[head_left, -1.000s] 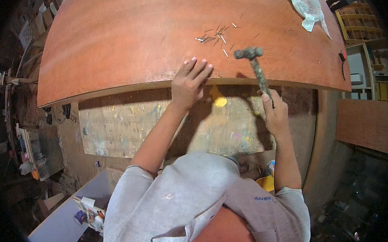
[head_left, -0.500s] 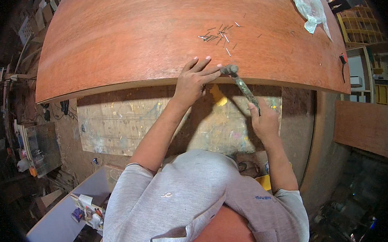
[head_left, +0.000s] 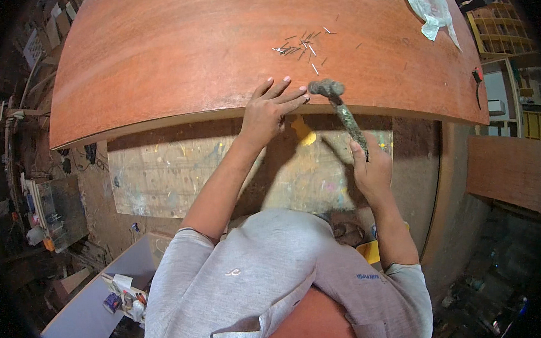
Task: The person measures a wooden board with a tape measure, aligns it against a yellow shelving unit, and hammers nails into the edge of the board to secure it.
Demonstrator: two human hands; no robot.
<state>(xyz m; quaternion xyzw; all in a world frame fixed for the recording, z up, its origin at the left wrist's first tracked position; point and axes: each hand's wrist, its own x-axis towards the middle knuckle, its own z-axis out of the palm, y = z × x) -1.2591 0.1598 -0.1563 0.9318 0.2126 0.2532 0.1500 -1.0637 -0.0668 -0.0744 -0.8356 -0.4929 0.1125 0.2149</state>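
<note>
My left hand (head_left: 265,115) rests at the near edge of a large reddish-brown wooden panel (head_left: 184,60). Its outer fingers spread over the surface, while the forefinger and mostly hidden thumb pinch what looks like a small nail at the edge. My right hand (head_left: 373,169) is wrapped round the handle of a worn hammer (head_left: 346,119). The hammer's head is raised slightly, just right of my left fingertips and apart from them. Beyond my hands, several loose nails (head_left: 301,45) lie scattered on the panel, some shiny, some dark.
A crumpled white plastic bag (head_left: 430,15) lies at the panel's far right. Near its right edge is a small red-and-black object (head_left: 477,79). Below the panel, a paint-spattered board (head_left: 166,169) lies lower down. A brown board (head_left: 506,172) stands right; a pale panel (head_left: 95,307) stands lower left.
The hammer head has lifted away from my left fingertips, up and slightly right. My right hand has shifted a little with it. My left hand stays nearly in place.
</note>
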